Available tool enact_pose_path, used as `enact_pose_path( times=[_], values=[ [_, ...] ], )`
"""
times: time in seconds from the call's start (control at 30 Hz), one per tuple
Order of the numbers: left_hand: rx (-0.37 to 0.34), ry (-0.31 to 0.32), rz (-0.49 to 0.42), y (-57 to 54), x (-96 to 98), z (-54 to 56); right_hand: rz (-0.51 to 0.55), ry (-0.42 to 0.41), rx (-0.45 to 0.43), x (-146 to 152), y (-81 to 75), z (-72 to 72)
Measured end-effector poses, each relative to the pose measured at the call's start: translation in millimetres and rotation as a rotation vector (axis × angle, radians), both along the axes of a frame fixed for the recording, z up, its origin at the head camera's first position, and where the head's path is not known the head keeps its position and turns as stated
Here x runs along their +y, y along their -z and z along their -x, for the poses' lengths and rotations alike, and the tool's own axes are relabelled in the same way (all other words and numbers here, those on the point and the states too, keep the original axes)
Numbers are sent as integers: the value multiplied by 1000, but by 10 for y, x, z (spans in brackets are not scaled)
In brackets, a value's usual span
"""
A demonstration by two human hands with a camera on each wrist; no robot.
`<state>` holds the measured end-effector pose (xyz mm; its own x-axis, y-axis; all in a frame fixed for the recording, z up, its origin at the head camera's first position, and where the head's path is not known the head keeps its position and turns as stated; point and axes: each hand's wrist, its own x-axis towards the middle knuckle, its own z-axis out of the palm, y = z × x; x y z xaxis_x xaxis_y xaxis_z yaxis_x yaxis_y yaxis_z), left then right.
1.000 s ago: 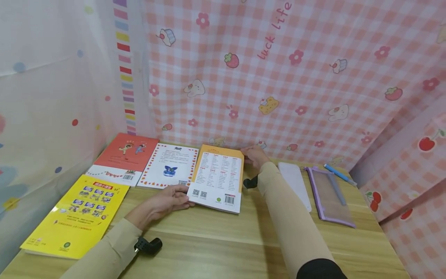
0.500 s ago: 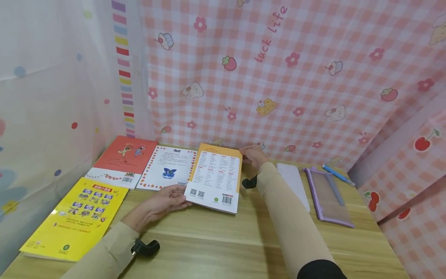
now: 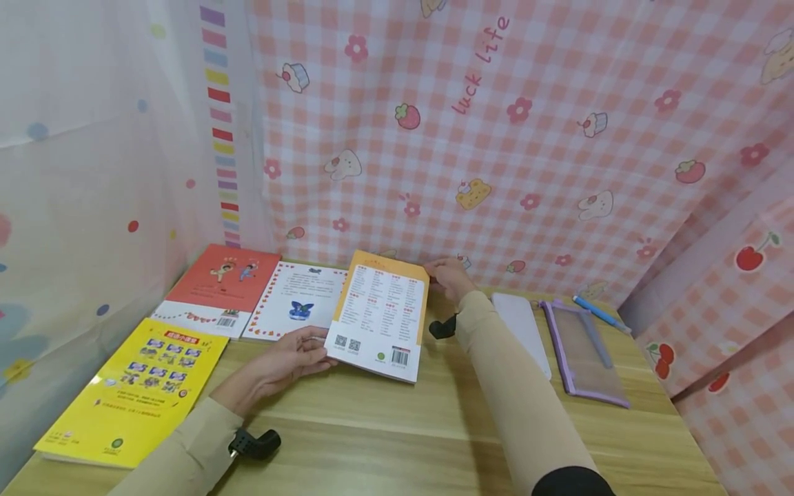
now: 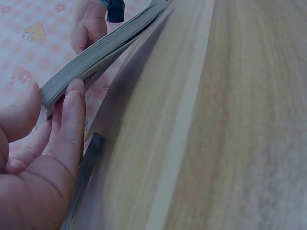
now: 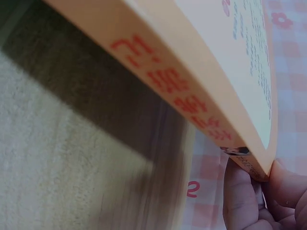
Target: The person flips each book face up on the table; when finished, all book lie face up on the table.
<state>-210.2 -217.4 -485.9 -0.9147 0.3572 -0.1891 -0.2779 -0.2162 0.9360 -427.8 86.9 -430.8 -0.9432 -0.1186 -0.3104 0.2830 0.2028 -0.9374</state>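
An orange-and-white book (image 3: 380, 313), back cover up, is held tilted above the wooden table. My left hand (image 3: 285, 364) pinches its near left corner; in the left wrist view the thumb lies on one side and the fingers (image 4: 72, 110) on the other. At the far right corner my right hand (image 3: 453, 277) pinches it, with the orange spine (image 5: 177, 96) facing the right wrist camera. The held book partly covers a white book (image 3: 298, 300) with a leaf border. Left of that lies a red-and-white book (image 3: 223, 282), and a yellow book (image 3: 133, 393) lies nearer.
Right of my right forearm, a pale flat case (image 3: 521, 331) lies on the wooden table (image 3: 372, 441). Beside it are a purple-edged mesh pouch (image 3: 583, 351) and a blue pen (image 3: 600, 313). A pink checked curtain (image 3: 496, 138) hangs behind the table.
The orange-and-white book has risen a little and shifted slightly left, covering more of the white book. Both hands keep their hold. The head view has shifted slightly.
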Motion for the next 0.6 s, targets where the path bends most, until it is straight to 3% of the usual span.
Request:
enact_pose_path(
  times=[0.43,0.6],
  values=[
    [7,-41,3,-80,5,9,49,25,18,-39,-22,-11],
    [25,-27,2,-102,-8,-5,30,35,21,-38,-4,-12]
  ],
)
